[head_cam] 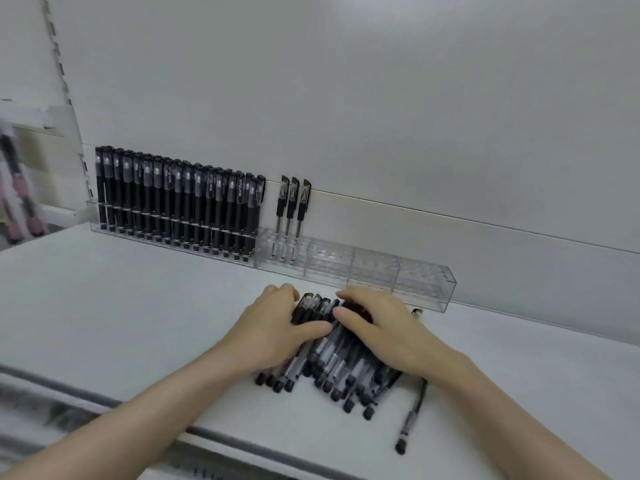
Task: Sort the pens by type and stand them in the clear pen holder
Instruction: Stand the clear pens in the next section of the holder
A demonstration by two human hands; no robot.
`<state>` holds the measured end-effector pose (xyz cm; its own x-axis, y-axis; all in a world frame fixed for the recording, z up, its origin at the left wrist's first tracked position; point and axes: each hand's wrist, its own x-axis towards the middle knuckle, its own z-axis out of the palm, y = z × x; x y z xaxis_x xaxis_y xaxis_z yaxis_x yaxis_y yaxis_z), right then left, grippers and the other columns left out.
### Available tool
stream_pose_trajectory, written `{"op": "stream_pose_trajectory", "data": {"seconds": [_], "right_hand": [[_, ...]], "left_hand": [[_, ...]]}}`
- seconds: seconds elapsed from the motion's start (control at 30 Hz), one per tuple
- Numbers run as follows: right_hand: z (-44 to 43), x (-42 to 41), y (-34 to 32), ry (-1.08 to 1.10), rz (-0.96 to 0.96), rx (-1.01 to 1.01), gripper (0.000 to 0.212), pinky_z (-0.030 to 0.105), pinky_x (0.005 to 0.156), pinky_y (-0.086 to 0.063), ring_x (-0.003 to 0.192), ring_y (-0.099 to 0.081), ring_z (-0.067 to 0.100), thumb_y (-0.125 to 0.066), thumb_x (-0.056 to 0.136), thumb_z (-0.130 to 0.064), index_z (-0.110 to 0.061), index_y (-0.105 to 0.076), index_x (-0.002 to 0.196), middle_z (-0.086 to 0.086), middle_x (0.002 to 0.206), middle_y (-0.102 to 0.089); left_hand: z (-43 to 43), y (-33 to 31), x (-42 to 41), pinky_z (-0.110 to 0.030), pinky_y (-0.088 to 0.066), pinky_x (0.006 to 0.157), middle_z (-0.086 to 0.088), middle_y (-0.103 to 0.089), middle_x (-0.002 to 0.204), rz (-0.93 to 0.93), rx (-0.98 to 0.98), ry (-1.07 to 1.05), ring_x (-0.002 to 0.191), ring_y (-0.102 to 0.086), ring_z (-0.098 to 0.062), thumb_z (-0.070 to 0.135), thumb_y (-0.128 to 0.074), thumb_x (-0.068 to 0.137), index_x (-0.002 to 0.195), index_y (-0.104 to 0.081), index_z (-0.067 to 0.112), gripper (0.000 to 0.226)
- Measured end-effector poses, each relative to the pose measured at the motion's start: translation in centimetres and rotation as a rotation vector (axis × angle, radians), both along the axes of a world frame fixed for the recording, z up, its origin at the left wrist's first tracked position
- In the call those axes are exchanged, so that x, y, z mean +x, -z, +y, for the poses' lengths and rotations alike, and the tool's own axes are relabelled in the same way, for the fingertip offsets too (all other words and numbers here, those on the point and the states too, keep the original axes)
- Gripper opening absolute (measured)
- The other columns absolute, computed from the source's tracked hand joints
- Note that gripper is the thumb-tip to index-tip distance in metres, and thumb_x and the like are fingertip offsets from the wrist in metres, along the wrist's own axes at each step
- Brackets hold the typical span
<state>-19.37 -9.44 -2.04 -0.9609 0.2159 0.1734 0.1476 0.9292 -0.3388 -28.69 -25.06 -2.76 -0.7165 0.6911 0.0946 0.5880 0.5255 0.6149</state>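
Observation:
A pile of clear-barrelled black gel pens (332, 368) lies on the white shelf, caps pointing away from me. My left hand (273, 327) cups the pile's left side with curled fingers, its thumb laid across the barrels. Over the cap ends, my right hand (384, 327) curls down from the right, and its thumb nearly meets the left thumb. One more gel pen (412, 417) lies alone to the right of the pile. The long clear pen holder (381, 271) stands against the back wall. Its left part holds several matte black pens (173, 202), then three gel pens (292, 209); the right compartments show no pens.
The white shelf (138, 306) has a grey front edge near my forearms. A white back panel rises behind the holder. At the far left hang blurred pink and black items (20, 202).

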Motion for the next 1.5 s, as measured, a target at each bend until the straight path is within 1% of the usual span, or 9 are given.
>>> {"op": "stream_pose_trajectory", "data": {"seconds": [0.33, 0.57, 0.67, 0.77, 0.9, 1.07, 1.2, 1.3, 1.5], "right_hand": [[0.6, 0.5, 1.2, -0.036, 0.025, 0.034, 0.048, 0.041, 0.107, -0.032, 0.126, -0.044, 0.018, -0.036, 0.097, -0.053, -0.025, -0.047, 0.134, -0.008, 0.134, -0.053], [0.2, 1.2, 0.3, -0.024, 0.111, -0.047, 0.046, 0.036, 0.115, -0.019, 0.139, -0.029, 0.013, -0.037, 0.099, -0.046, -0.024, -0.043, 0.139, -0.007, 0.143, -0.045], [-1.0, 1.3, -1.3, -0.084, 0.283, -0.357, 0.04, 0.028, 0.105, -0.039, 0.121, -0.05, -0.001, -0.049, 0.095, -0.042, -0.025, -0.052, 0.131, -0.013, 0.13, -0.057], [-2.3, 0.5, -3.8, -0.152, 0.449, -0.661, 0.024, 0.02, 0.086, -0.051, 0.095, -0.064, 0.001, -0.062, 0.09, -0.03, -0.016, -0.064, 0.109, -0.008, 0.101, -0.07], [-2.9, -1.0, -6.1, -0.127, 0.606, -0.756, 0.006, 0.009, 0.067, -0.046, 0.07, -0.063, -0.004, -0.069, 0.085, -0.017, -0.016, -0.064, 0.084, -0.012, 0.073, -0.066], [-2.7, -4.1, -7.2, -0.04, 0.75, -0.824, 0.005, 0.019, 0.071, -0.055, 0.074, -0.069, 0.009, -0.062, 0.091, -0.009, -0.011, -0.057, 0.089, 0.006, 0.084, -0.071], [-2.0, -6.7, -8.1, 0.058, 0.921, -0.613, 0.012, 0.026, 0.066, -0.057, 0.081, -0.069, 0.022, -0.058, 0.093, -0.01, -0.02, -0.053, 0.088, 0.011, 0.09, -0.068], [-1.3, -8.8, -8.1, 0.13, 0.964, -0.421, 0.02, 0.032, 0.072, -0.056, 0.081, -0.066, 0.02, -0.06, 0.092, -0.012, -0.029, -0.05, 0.091, -0.003, 0.084, -0.065], [-0.4, -11.7, -7.3, 0.211, 0.994, -0.324, 0.021, 0.02, 0.07, -0.051, 0.072, -0.065, 0.006, -0.062, 0.091, -0.012, -0.024, -0.05, 0.103, -0.007, 0.08, -0.066]], "left_hand": [[0.8, -1.6, -1.7, -0.026, -0.036, 0.058, -0.004, -0.057, 0.06, -0.209, -0.012, -0.012, 0.056, -0.048, -0.016, 0.027, -0.077, 0.077, 0.069, -0.066, 0.002, 0.028], [-0.2, -1.3, -0.4, -0.021, -0.034, 0.053, -0.008, -0.045, 0.063, -0.219, 0.225, 0.011, 0.053, -0.042, -0.013, 0.021, -0.057, 0.093, 0.076, -0.059, -0.005, 0.031], [-0.8, -2.5, 1.0, -0.02, -0.041, 0.045, -0.003, -0.051, 0.07, -0.375, 0.527, 0.107, 0.051, -0.053, -0.01, 0.022, -0.049, 0.097, 0.088, -0.056, 0.006, 0.019], [-1.0, -3.8, 1.6, -0.022, -0.031, 0.039, -0.001, -0.052, 0.063, -0.401, 0.619, 0.252, 0.043, -0.042, -0.014, 0.024, -0.047, 0.098, 0.097, -0.055, 0.018, 0.01], [-0.3, -4.4, 0.4, -0.023, -0.033, 0.044, -0.004, -0.055, 0.063, -0.378, 0.712, 0.309, 0.046, -0.042, -0.012, 0.022, -0.047, 0.098, 0.105, -0.059, 0.017, 0.015], [0.5, -4.4, -3.8, -0.039, -0.054, 0.072, -0.012, -0.066, 0.087, -0.179, 0.67, 0.192, 0.076, -0.062, -0.024, 0.037, -0.041, 0.099, 0.104, -0.058, 0.017, 0.027], [0.8, -4.8, -8.0, -0.034, -0.043, 0.051, -0.008, -0.056, 0.067, -0.027, 0.703, 0.105, 0.053, -0.049, -0.017, 0.041, -0.038, 0.099, 0.094, -0.051, 0.03, 0.017], [1.9, -5.5, -10.3, -0.028, -0.031, 0.053, 0.009, -0.042, 0.06, -0.094, 0.716, 0.081, 0.052, -0.035, -0.009, 0.042, -0.038, 0.099, 0.094, -0.052, 0.016, 0.03], [2.5, -4.7, -10.9, -0.028, -0.035, 0.046, -0.002, -0.043, 0.062, -0.382, 0.839, 0.222, 0.051, -0.038, -0.016, 0.027, -0.039, 0.1, 0.103, -0.051, 0.003, 0.027]]}}
